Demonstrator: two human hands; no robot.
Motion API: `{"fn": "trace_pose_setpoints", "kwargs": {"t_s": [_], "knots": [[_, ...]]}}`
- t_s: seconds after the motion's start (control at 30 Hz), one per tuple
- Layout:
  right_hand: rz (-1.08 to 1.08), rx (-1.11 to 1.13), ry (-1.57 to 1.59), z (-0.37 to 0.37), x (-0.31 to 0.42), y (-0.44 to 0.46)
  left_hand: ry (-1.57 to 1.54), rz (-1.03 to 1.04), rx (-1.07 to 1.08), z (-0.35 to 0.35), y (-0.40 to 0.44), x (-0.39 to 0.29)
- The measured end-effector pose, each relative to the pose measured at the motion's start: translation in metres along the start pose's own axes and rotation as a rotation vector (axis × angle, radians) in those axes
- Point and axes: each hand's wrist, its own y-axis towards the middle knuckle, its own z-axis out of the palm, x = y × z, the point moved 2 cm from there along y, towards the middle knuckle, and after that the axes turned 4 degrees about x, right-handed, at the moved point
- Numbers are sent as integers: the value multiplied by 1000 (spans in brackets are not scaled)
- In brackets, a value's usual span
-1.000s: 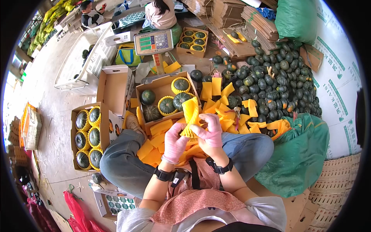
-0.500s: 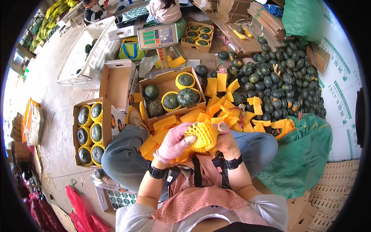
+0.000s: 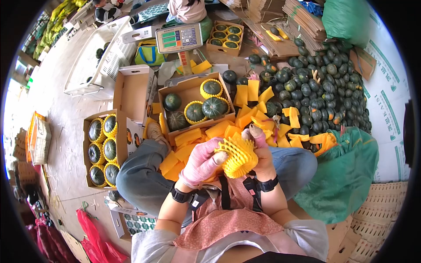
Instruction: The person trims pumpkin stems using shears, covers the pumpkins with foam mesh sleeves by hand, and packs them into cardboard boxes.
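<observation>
Between my hands is a yellow foam net sleeve (image 3: 238, 158), bunched into a rounded shape above my lap; whether anything sits inside it I cannot see. My left hand (image 3: 201, 162), in a pink glove, grips its left side with the thumb across the front. My right hand (image 3: 262, 154) has its fingers closed on the right edge of the net. Just beyond, an open carton (image 3: 191, 87) holds several dark green pumpkins, some in yellow nets. Flat yellow foam sleeves (image 3: 219, 129) lie in a heap in front of my legs.
A filled carton (image 3: 124, 168) of netted pumpkins stands at left. A digital scale (image 3: 179, 38) rises behind the open carton. Loose pumpkins (image 3: 324, 94) form a large pile at right, beside a green sack (image 3: 340, 179). A white crate (image 3: 98, 61) and other people (image 3: 186, 11) are farther back.
The foam net has shifted slightly to the right and been turned and spread. My right hand has moved slightly right, its thumb and fingers now pointing more upward.
</observation>
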Motion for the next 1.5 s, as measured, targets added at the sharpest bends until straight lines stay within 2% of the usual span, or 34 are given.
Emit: {"fn": "trace_pose_setpoints", "kwargs": {"t_s": [0.03,0.1,0.13,0.23,0.27,0.37,0.4,0.43,0.5,0.53,0.67,0.87,0.97,1.07,1.1,1.17,1.2,1.23,1.3,1.33,1.37,1.43,1.47,1.5], "knots": [[-7,-33,-46,0,0,1,-100,-61,-58,4,-1,1],[-22,-103,-135,-1,-2,2,154,-101,-67,0,-2,6],[-72,-79,-77,0,-4,1,283,-117,-70,-2,-2,7],[-210,-170,-219,23,-15,9,435,-66,-121,3,1,4],[-186,-62,-213,27,-18,8,495,-3,-128,6,4,4],[-41,-167,-16,18,-26,6,705,155,-154,15,11,3],[-68,-79,-68,18,-26,6,790,187,-168,17,12,4],[24,-98,-10,16,-24,7,875,219,-182,19,12,5],[208,-145,106,17,-18,7,887,201,-152,18,10,7],[96,-91,-40,27,-18,6,896,212,-126,15,9,5],[251,-112,-46,20,-20,5,880,274,-170,15,10,-3],[46,-146,-231,-10,-35,-9,861,231,-187,11,7,6],[-9,-294,-355,-13,-38,-8,783,146,-173,14,7,10],[-165,-170,-703,-10,-31,-4,765,188,-49,2,-1,18],[-123,-157,-689,-9,-29,-3,629,203,-18,-5,-8,18],[-50,-183,-739,-3,-25,-3,-24,18,101,-10,-16,28],[-17,-222,-802,4,-22,-4,-113,-158,255,-18,-18,24],[24,-148,-529,10,-20,-4,-224,-323,470,-23,-20,25],[97,0,22,12,-12,-5,-243,-458,379,-46,-29,37],[344,12,-1,9,-15,-13,-253,-528,330,-54,-33,46],[591,34,-26,6,-17,-21,-510,-500,109,-63,-28,55],[737,12,-163,26,-29,-24,-549,-453,-31,-59,-18,68],[638,180,-361,1,-35,-21,-795,-501,-96,-43,-16,70],[561,-13,146,-57,-21,-17,-876,-608,-147,-36,-15,84]]}}
